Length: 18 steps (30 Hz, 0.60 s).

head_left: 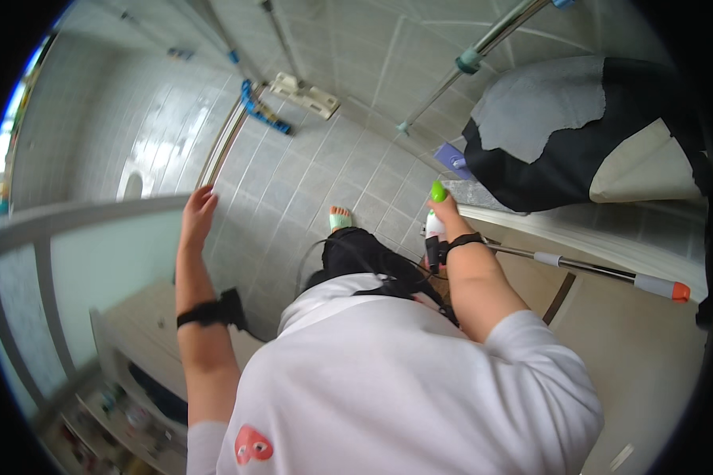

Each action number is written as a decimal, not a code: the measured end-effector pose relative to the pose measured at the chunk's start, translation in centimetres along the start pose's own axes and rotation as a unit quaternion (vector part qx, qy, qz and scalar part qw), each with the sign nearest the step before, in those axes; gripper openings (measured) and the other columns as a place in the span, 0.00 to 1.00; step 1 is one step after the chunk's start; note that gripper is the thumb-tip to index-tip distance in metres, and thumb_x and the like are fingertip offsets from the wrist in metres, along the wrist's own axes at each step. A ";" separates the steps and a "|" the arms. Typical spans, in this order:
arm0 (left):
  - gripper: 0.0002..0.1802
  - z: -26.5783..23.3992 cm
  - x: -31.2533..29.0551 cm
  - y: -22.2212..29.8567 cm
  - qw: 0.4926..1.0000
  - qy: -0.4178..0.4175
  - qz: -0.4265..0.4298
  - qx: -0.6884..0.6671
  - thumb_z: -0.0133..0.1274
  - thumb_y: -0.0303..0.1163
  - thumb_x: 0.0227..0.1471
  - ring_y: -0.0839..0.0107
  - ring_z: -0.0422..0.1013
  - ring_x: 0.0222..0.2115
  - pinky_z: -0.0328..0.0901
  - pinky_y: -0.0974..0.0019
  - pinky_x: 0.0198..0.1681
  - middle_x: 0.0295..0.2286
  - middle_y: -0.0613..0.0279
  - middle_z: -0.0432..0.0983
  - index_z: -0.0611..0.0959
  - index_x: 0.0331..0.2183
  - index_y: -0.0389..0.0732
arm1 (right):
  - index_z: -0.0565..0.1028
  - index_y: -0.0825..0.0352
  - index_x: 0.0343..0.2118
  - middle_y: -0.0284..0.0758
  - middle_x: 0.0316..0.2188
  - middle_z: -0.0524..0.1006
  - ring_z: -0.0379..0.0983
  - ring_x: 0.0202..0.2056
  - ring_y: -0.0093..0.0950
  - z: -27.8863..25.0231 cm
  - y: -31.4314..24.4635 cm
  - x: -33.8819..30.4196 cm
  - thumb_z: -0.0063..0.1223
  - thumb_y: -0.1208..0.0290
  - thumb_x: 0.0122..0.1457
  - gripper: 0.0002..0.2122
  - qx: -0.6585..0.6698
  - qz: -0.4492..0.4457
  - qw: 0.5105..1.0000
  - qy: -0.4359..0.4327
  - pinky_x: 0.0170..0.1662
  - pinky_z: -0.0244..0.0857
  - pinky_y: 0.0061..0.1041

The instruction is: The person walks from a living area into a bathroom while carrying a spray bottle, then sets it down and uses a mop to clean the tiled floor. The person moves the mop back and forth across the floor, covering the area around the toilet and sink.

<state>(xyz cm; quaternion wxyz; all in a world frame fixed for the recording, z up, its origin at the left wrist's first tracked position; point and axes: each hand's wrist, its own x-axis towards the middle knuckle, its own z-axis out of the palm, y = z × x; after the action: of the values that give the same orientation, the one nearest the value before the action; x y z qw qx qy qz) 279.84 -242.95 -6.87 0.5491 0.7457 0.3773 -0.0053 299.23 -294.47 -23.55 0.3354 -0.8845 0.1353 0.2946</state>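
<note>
My right hand point(445, 209) is closed around a white bottle point(434, 228) with a bright green top point(439, 190). The bottle is partly hidden by my fingers and the black wrist strap. On the left, my left hand point(199, 207) is raised at the end of a grey-framed frosted glass panel point(103, 245). Its fingers point forward, slightly bent, with a gap by the thumb, and nothing shows in them. Whether they touch the frame I cannot tell.
On the tiled floor point(293, 170), a blue mop head point(263, 109) and a cream mop head point(305, 95) stand ahead. Black and grey cloths point(543, 103) lie over a ledge at right, beside a purple flat head point(452, 161). A pole with an orange end point(680, 292) extends below.
</note>
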 end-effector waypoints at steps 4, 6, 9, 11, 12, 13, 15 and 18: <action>0.19 -4.2 3.4 2.6 1.000 -0.002 -0.009 0.026 0.50 0.37 0.51 0.80 0.67 0.35 0.59 0.75 0.33 0.35 0.69 0.72 0.73 0.45 0.45 | 0.66 0.65 0.45 0.46 0.41 0.72 0.68 0.44 0.41 4.2 -1.5 0.2 0.57 0.66 0.38 0.27 -0.021 0.024 0.999 0.006 0.46 0.62 0.33; 0.20 -6.0 5.7 3.1 0.994 -0.022 -0.058 0.095 0.50 0.40 0.50 0.78 0.67 0.37 0.60 0.71 0.35 0.37 0.68 0.72 0.73 0.46 0.46 | 0.66 0.66 0.45 0.44 0.41 0.72 0.68 0.44 0.39 5.9 -3.3 0.4 0.57 0.65 0.38 0.27 0.020 0.011 1.000 -0.005 0.46 0.62 0.31; 0.22 -7.7 10.9 4.1 0.988 -0.046 -0.095 0.114 0.50 0.40 0.49 0.74 0.67 0.38 0.60 0.67 0.38 0.40 0.64 0.71 0.72 0.47 0.46 | 0.66 0.67 0.43 0.47 0.40 0.72 0.68 0.43 0.44 7.4 -5.9 -0.4 0.54 0.65 0.40 0.24 0.063 0.031 0.995 0.070 0.44 0.63 0.35; 0.23 -7.1 16.0 5.1 0.984 -0.077 -0.092 0.128 0.49 0.39 0.48 0.71 0.68 0.39 0.60 0.64 0.40 0.39 0.62 0.71 0.70 0.47 0.45 | 0.67 0.67 0.42 0.48 0.38 0.72 0.68 0.42 0.45 8.1 -7.3 -1.6 0.53 0.65 0.42 0.22 0.059 0.012 0.993 0.100 0.44 0.63 0.36; 0.24 -6.2 18.4 6.0 0.979 -0.108 -0.079 0.153 0.49 0.38 0.48 0.72 0.67 0.39 0.60 0.63 0.40 0.38 0.62 0.72 0.70 0.48 0.44 | 0.67 0.66 0.42 0.48 0.37 0.73 0.68 0.42 0.45 8.1 -7.9 -2.6 0.53 0.66 0.42 0.22 0.076 0.025 0.992 0.098 0.44 0.63 0.37; 0.24 -4.9 21.4 6.1 0.969 -0.148 -0.061 0.188 0.50 0.38 0.47 0.72 0.68 0.38 0.60 0.65 0.38 0.37 0.62 0.72 0.71 0.47 0.44 | 0.67 0.66 0.42 0.48 0.37 0.73 0.68 0.41 0.45 8.8 -8.4 -3.5 0.53 0.66 0.43 0.21 0.081 0.046 0.990 0.102 0.43 0.63 0.37; 0.23 -1.4 25.5 8.1 0.941 -0.225 -0.033 0.249 0.50 0.38 0.47 0.73 0.68 0.36 0.61 0.69 0.35 0.35 0.62 0.73 0.72 0.46 0.43 | 0.64 0.62 0.46 0.45 0.39 0.72 0.68 0.43 0.43 9.6 -9.3 -6.1 0.55 0.67 0.41 0.25 0.121 0.091 0.981 0.120 0.43 0.63 0.36; 0.21 6.5 27.7 10.4 0.862 -0.341 0.170 0.333 0.52 0.31 0.47 0.72 0.68 0.34 0.64 0.72 0.36 0.34 0.61 0.73 0.71 0.45 0.40 | 0.66 0.60 0.44 0.43 0.38 0.73 0.69 0.41 0.43 11.6 -12.1 -9.9 0.54 0.67 0.43 0.22 0.201 0.084 0.961 0.170 0.42 0.64 0.36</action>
<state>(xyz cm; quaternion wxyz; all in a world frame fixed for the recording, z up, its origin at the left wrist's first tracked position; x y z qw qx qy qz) 308.22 -234.00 -12.62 0.3547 0.8886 0.0094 -0.2908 291.67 -277.29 -18.22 0.4529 -0.8213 0.3202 0.1338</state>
